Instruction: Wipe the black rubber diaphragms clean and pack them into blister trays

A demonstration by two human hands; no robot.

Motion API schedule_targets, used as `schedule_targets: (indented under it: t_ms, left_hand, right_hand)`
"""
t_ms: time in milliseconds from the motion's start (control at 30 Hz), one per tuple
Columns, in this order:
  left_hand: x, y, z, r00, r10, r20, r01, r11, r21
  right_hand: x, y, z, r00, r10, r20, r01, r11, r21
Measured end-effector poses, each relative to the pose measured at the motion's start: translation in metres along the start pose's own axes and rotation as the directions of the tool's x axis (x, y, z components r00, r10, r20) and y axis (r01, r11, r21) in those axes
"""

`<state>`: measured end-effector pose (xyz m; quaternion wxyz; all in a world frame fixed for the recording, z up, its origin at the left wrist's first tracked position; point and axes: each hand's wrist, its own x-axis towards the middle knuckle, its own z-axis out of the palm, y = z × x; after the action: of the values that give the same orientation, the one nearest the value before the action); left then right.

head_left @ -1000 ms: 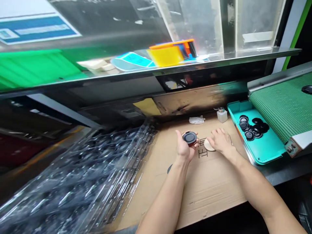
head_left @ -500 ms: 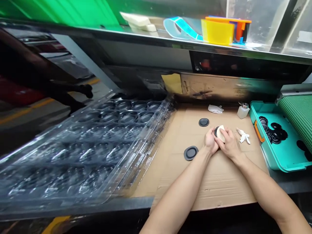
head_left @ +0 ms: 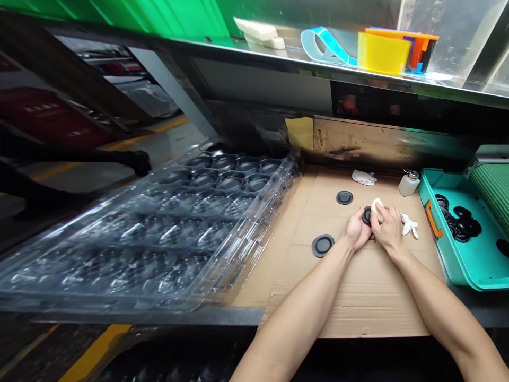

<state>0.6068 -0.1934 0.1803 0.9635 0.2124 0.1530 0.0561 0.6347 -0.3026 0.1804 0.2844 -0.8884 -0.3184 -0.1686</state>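
Observation:
My left hand (head_left: 357, 231) holds a small round black part (head_left: 366, 215) by its edge, above the cardboard sheet (head_left: 302, 286). Pinched in my right hand (head_left: 386, 228) is a cream-white pad (head_left: 376, 207), perhaps sponge or folded cloth, against the right side of that part. Two more black discs with raised rims lie flat on the cardboard: one disc (head_left: 344, 197) behind my hands, another disc (head_left: 323, 245) left of my left wrist. A crumpled white cloth (head_left: 409, 226) lies just right of my right hand.
Stacked clear plastic trays (head_left: 222, 254) with round pockets fill the left. A teal bin (head_left: 477, 265) with black parts stands right, beside a green belt (head_left: 493, 183). A pump bottle (head_left: 409, 183) and white wad (head_left: 363, 178) sit behind. A shelf (head_left: 254, 53) overhangs; a person's dark-clothed leg (head_left: 79, 154) shows far left.
The view has swung left, so the bench appears farther right. My right hand has tilted the white pad away, and more of the black part's face shows. The person at far left has moved.

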Motion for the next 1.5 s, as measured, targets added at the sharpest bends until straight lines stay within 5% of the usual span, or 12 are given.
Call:
schedule_targets:
  t_ms: [133,267,400,533,667,800,967,1167,1333,1500]
  left_hand:
    - [0.001,0.001,0.001,1.0,-0.002,0.016,0.003,0.999,-0.055]
    - [0.003,0.001,0.003,1.0,0.012,0.001,-0.012,0.995,-0.097]
    - [0.005,0.001,0.003,1.0,-0.002,0.013,0.004,0.993,-0.119]
    - [0.006,-0.001,0.001,1.0,0.012,0.027,-0.009,0.994,-0.109]
    - [0.006,-0.002,0.0,0.999,-0.008,0.041,0.012,0.995,-0.104]
    - [0.007,-0.004,0.001,0.998,0.016,0.066,-0.011,0.997,-0.074]
    - [0.011,-0.008,0.004,0.996,0.078,0.04,-0.074,0.994,-0.083]
    - [0.014,-0.017,0.002,0.989,0.151,0.012,-0.151,0.989,-0.005]
    - [0.014,-0.02,-0.001,0.982,0.184,0.048,-0.185,0.982,0.033]
    - [0.016,-0.021,-0.004,0.981,0.19,0.039,-0.192,0.98,0.045]
  right_hand:
    - [0.0,0.002,-0.001,0.991,-0.123,0.054,0.12,0.992,0.049]
    - [0.0,0.003,-0.001,0.998,-0.069,-0.012,0.069,0.998,0.006]
    - [0.002,0.004,0.0,0.986,-0.162,0.046,0.161,0.986,0.034]
    - [0.002,0.003,0.0,0.998,-0.06,-0.032,0.06,0.998,-0.002]
    - [0.003,0.007,0.001,0.986,-0.164,0.017,0.163,0.986,0.046]
    - [0.016,0.025,-0.002,0.995,-0.057,-0.08,0.06,0.998,0.028]
    - [0.017,0.036,-0.012,0.997,-0.074,0.008,0.072,0.984,0.161]
    - [0.01,0.02,-0.016,0.983,0.02,0.182,-0.037,0.995,0.09]
    - [0.017,0.005,-0.015,0.976,0.178,0.123,-0.166,0.981,-0.103]
    - [0.012,-0.005,-0.016,0.974,0.157,0.162,-0.136,0.981,-0.136]
